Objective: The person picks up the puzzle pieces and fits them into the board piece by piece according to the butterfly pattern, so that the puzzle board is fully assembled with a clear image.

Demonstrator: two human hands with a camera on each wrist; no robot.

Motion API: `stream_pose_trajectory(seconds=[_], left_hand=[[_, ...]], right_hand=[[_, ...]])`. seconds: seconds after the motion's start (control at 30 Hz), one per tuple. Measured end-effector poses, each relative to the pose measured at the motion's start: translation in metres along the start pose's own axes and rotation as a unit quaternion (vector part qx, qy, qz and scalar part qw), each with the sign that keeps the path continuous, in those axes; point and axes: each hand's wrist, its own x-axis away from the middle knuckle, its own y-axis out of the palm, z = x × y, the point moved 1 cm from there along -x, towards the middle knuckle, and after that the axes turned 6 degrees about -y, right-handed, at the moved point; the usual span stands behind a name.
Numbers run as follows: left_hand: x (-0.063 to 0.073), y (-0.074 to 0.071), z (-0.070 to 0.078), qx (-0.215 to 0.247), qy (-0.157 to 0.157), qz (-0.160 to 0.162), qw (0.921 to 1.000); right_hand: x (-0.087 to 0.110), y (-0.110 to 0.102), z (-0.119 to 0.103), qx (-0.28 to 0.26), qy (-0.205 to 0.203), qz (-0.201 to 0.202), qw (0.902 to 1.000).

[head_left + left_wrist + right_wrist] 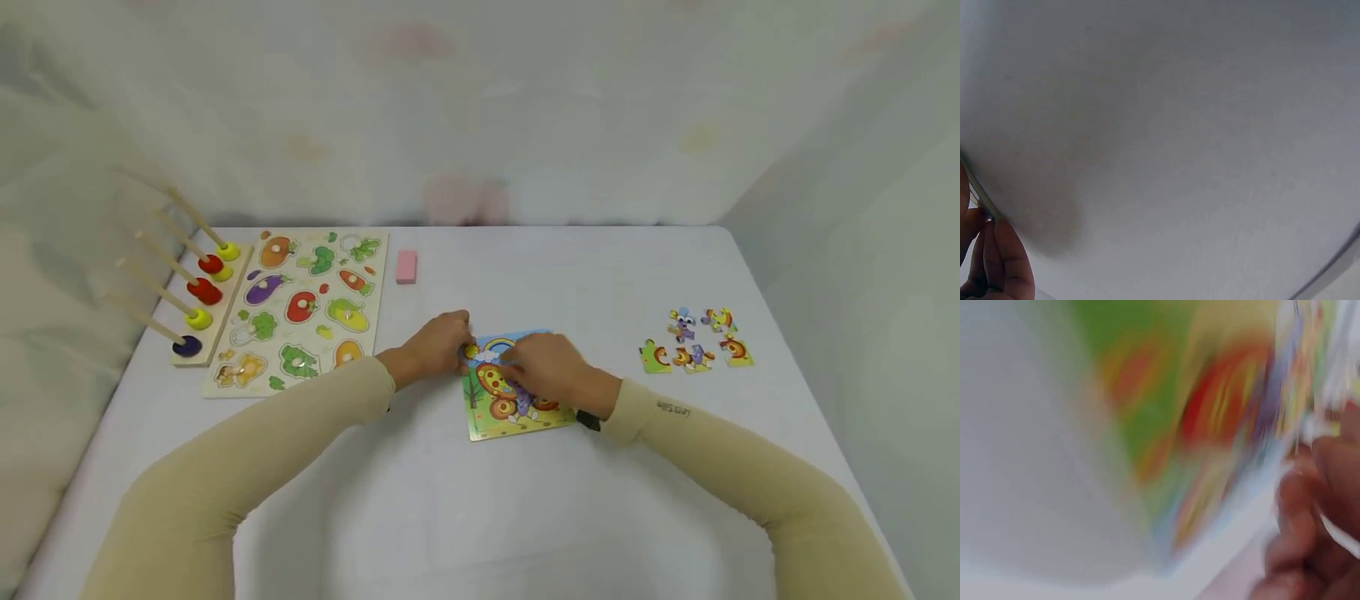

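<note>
A butterfly jigsaw board (480, 423) with a rainbow and green ground lies near the middle of the table. At its left edge, my left hand (435, 346) grips the board between thumb and fingers; in the left wrist view the fingers (1015, 262) pinch its thin edge. My right hand (553, 371) is over the upper right part of the picture, fingers bent and pointing down toward the butterfly. In the right wrist view the picture is blurred, and I cannot tell whether the curled fingers (1300, 519) hold a piece.
Several loose jigsaw pieces (656, 358) lie on the right side of the table. At the left stand a wooden vegetable peg board (300, 287) and a rack with upright pegs and coloured rings (204, 292). A pink block (406, 267) sits beside the peg board.
</note>
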Motion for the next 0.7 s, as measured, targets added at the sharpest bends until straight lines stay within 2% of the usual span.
stream_pose_trajectory(seconds=[0.1, 0.17, 0.27, 0.37, 0.43, 0.5, 0.7], left_hand=[[0.0, -0.001, 0.0, 0.006, -0.004, -0.001, 1.0], [-0.001, -0.002, 0.0, 0.01, -0.006, 0.001, 0.9999], [-0.001, -0.004, 0.001, 0.013, -0.007, -0.001, 0.9999], [-0.001, -0.003, 0.001, 0.006, -0.009, -0.007, 0.9999], [0.0, -0.002, 0.001, 0.0, -0.01, -0.01, 0.9999], [0.001, -0.001, 0.001, -0.007, -0.01, -0.008, 0.9999], [0.0, 0.002, 0.0, -0.003, -0.003, -0.002, 1.0]], right_hand=[[0.013, -0.024, 0.045, -0.03, 0.095, 0.05, 0.9937], [0.028, -0.039, 0.083, -0.033, 0.161, 0.052, 0.9851], [0.055, -0.05, 0.136, -0.035, 0.241, 0.0, 0.9699], [0.081, -0.051, 0.174, -0.067, 0.288, -0.061, 0.9534], [0.092, -0.049, 0.19, -0.095, 0.303, -0.076, 0.9452], [0.099, -0.048, 0.198, -0.116, 0.309, -0.075, 0.9409], [0.103, -0.048, 0.203, -0.11, 0.322, -0.084, 0.9367]])
